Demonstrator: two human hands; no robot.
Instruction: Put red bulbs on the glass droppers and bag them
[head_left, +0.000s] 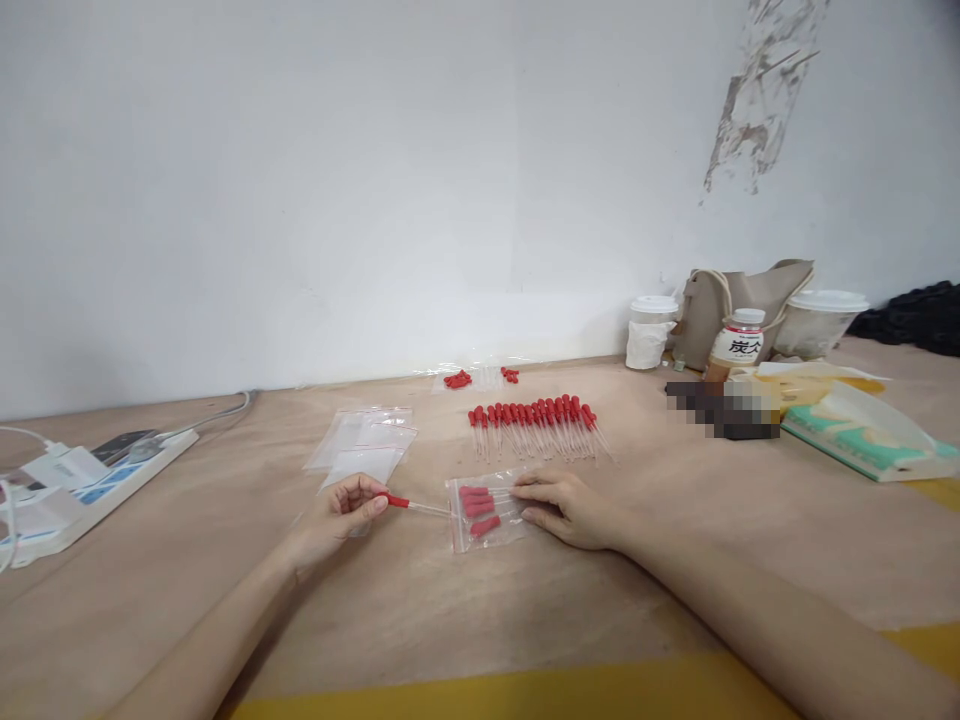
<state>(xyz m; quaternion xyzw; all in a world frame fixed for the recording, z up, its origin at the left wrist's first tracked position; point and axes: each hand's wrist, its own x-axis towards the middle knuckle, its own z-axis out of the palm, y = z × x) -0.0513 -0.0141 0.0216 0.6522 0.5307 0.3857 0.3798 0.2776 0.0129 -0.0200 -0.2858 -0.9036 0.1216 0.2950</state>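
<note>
The left hand (351, 508) pinches a dropper (403, 502) by its red bulb, leaving the thin tip free to point at a clear bag's (455, 532) mouth; the right hand (574, 510), fingers together, covers the bag's other end, apparently steadying it, though I cannot tell whether it pinches. Beyond, more droppers (536, 412) lie side by side on the counter (420, 620), seemingly for easy reach; flat bags (366, 462) overlap to the left.

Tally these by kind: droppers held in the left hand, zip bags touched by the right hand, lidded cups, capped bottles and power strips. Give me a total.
Red-bulbed dropper in left hand: 1
Zip bag touched by right hand: 1
Lidded cups: 2
Capped bottle: 1
Power strip: 1
Total: 6
</note>
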